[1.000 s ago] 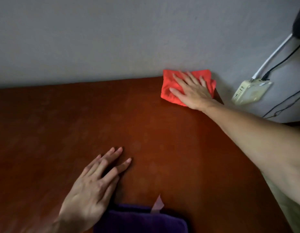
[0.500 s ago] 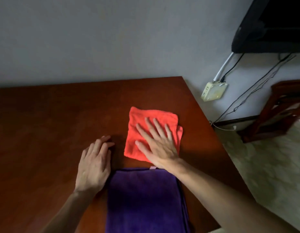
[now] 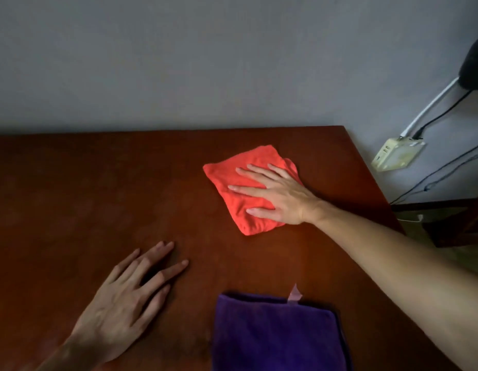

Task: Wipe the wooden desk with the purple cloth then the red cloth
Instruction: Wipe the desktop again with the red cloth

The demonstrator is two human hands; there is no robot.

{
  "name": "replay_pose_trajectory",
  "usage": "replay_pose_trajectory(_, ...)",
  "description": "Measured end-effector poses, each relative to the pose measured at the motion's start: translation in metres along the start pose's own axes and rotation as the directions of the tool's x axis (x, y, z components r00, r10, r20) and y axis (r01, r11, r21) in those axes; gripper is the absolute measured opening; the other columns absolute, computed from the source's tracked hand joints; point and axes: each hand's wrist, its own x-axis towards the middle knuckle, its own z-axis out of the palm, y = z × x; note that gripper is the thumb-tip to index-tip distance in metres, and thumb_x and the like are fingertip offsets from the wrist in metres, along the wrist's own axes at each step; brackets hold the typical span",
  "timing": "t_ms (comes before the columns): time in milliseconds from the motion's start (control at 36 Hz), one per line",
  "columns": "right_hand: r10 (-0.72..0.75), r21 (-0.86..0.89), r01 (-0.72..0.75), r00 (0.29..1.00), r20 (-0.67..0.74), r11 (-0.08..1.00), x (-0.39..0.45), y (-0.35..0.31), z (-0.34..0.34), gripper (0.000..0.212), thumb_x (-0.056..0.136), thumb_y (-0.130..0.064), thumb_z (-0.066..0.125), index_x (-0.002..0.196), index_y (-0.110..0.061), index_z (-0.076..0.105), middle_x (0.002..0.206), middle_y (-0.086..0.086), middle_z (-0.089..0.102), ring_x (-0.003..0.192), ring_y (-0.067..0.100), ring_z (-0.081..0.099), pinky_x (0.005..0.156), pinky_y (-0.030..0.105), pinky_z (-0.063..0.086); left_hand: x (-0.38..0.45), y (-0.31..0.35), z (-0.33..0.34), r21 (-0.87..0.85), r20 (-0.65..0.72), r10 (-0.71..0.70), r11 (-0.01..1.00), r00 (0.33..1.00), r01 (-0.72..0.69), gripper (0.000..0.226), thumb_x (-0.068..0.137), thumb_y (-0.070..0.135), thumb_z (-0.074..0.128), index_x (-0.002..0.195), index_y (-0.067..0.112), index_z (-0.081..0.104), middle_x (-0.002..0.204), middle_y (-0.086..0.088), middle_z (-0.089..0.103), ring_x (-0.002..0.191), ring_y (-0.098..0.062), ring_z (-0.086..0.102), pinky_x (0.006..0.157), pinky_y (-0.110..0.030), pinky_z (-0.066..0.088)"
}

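Right hand (image 3: 279, 195) lies flat with fingers spread on the red cloth (image 3: 244, 195), pressing it to the wooden desk (image 3: 98, 188); nothing is pinched or gripped, the palm alone bears down. Left hand (image 3: 125, 303) rests open and flat on bare wood near the front edge, holding nothing, apparently as a brace.

Change noted: half a second ago the red cloth sat at mid-desk, just behind the purple cloth (image 3: 275, 333); a full second ago it was up against the wall at the far right corner. It now lies in the right rear part of the top, short of the back edge and well apart from the purple cloth. The cloth has therefore travelled back and forth across the right side of the surface, which reads as wiping strokes in progress.

The purple cloth lies folded and untouched at the near edge, its pale tag (image 3: 294, 294) pointing up-frame. Judgement: the purple pass is finished and the red pass is under way. The left portion of the desk shows no cloth on it at present; whether it has been covered cannot be determined.

A wall socket box (image 3: 397, 154) with cables hangs beyond the desk's right edge, clear of the work.
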Motion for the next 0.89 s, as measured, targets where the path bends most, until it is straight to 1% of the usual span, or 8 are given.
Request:
replay_pose_trajectory(111, 0.087, -0.006, -0.087, 0.996, -0.007, 0.996, 0.048, 0.040, -0.003, 0.064, 0.098, -0.073, 0.024, 0.158, -0.053, 0.018, 0.173, -0.009, 0.011, 0.159, 0.019, 0.010, 0.127, 0.052, 0.011, 0.002, -0.004, 0.001, 0.022, -0.003, 0.014, 1.000, 1.000, -0.013, 0.051, 0.104, 0.042, 0.032, 0.156, 0.040, 0.033, 0.167, 0.005, 0.026, 0.153, -0.011, 0.023, 0.120, -0.038, 0.020)
replay_pose_trajectory(389, 0.251, 0.045, -0.248, 0.966, -0.060, 0.968, 0.098, 0.070, -0.007, 0.071, 0.092, -0.077, 0.016, 0.158, -0.053, 0.020, 0.172, -0.010, 0.014, 0.159, 0.017, 0.012, 0.125, 0.047, 0.010, 0.005, -0.006, 0.000, 0.021, -0.025, 0.033, 0.999, 0.999, -0.033, 0.051, 0.105, 0.042, 0.034, 0.155, 0.041, 0.034, 0.166, 0.004, 0.028, 0.153, -0.012, 0.025, 0.120, -0.037, 0.021)
replay_pose_trajectory(528, 0.539, 0.118, -0.528, 0.837, -0.098, 0.841, 0.107, 0.033, 0.003, 0.067, 0.096, -0.077, 0.024, 0.158, -0.053, 0.018, 0.173, -0.009, 0.011, 0.159, 0.018, 0.008, 0.125, 0.051, 0.006, 0.003, -0.004, 0.000, -0.050, -0.023, 0.043, 0.998, 0.999, -0.044, 0.050, 0.105, 0.040, 0.035, 0.156, 0.041, 0.032, 0.166, 0.005, 0.026, 0.154, -0.012, 0.022, 0.121, -0.039, 0.020)
replay_pose_trajectory(612, 0.626, 0.133, -0.613, 0.773, -0.101, 0.779, 0.107, 0.000, 0.007, 0.067, 0.098, -0.075, 0.028, 0.159, -0.052, 0.017, 0.173, -0.008, 0.008, 0.159, 0.021, 0.005, 0.125, 0.052, 0.004, 0.004, -0.002, -0.001, -0.098, -0.040, 0.037, 0.994, 0.999, -0.041, 0.049, 0.107, 0.042, 0.031, 0.156, 0.040, 0.032, 0.166, 0.008, 0.026, 0.154, -0.010, 0.020, 0.122, -0.038, 0.017)
replay_pose_trajectory(723, 0.628, 0.150, -0.612, 0.770, -0.107, 0.776, 0.089, -0.056, 0.011, 0.074, 0.091, -0.080, 0.017, 0.159, -0.051, 0.018, 0.173, -0.008, 0.010, 0.159, 0.022, 0.006, 0.126, 0.053, 0.004, 0.002, -0.003, 0.004, -0.143, -0.072, 0.013, 0.989, 0.997, -0.024, 0.049, 0.107, 0.044, 0.030, 0.154, 0.031, 0.037, 0.161, 0.010, 0.032, 0.153, -0.005, 0.020, 0.123, -0.034, 0.015)
replay_pose_trajectory(778, 0.607, 0.139, -0.592, 0.784, -0.126, 0.794, 0.076, -0.090, 0.013, 0.080, 0.085, -0.081, 0.009, 0.159, -0.052, 0.018, 0.173, -0.008, 0.012, 0.159, 0.022, 0.008, 0.125, 0.053, 0.006, 0.001, -0.002, 0.004, -0.184, -0.110, -0.010, 0.983, 0.994, -0.011, 0.046, 0.105, 0.043, 0.034, 0.147, 0.027, 0.046, 0.155, 0.006, 0.040, 0.148, -0.010, 0.033, 0.119, -0.033, 0.021)
replay_pose_trajectory(834, 0.585, 0.122, -0.573, 0.801, -0.129, 0.811, 0.063, -0.125, 0.016, 0.079, 0.085, -0.080, 0.009, 0.159, -0.052, 0.019, 0.172, -0.009, 0.013, 0.159, 0.022, 0.009, 0.125, 0.052, 0.007, -0.001, 0.000, 0.001, -0.207, -0.171, -0.037, 0.978, 0.985, 0.001, 0.042, 0.102, 0.043, 0.040, 0.136, 0.021, 0.054, 0.142, 0.001, 0.048, 0.132, -0.018, 0.050, 0.108, -0.031, 0.032)
replay_pose_trajectory(890, 0.571, 0.117, -0.560, 0.810, -0.132, 0.820, 0.053, -0.160, 0.019, 0.077, 0.088, -0.078, 0.013, 0.159, -0.051, 0.022, 0.172, -0.008, 0.016, 0.159, 0.023, 0.012, 0.124, 0.052, 0.008, -0.006, 0.003, -0.002, -0.223, -0.257, -0.091, 0.974, 0.962, 0.032, 0.036, 0.099, 0.041, 0.046, 0.123, 0.017, 0.058, 0.130, -0.002, 0.052, 0.116, -0.022, 0.056, 0.095, -0.033, 0.037)
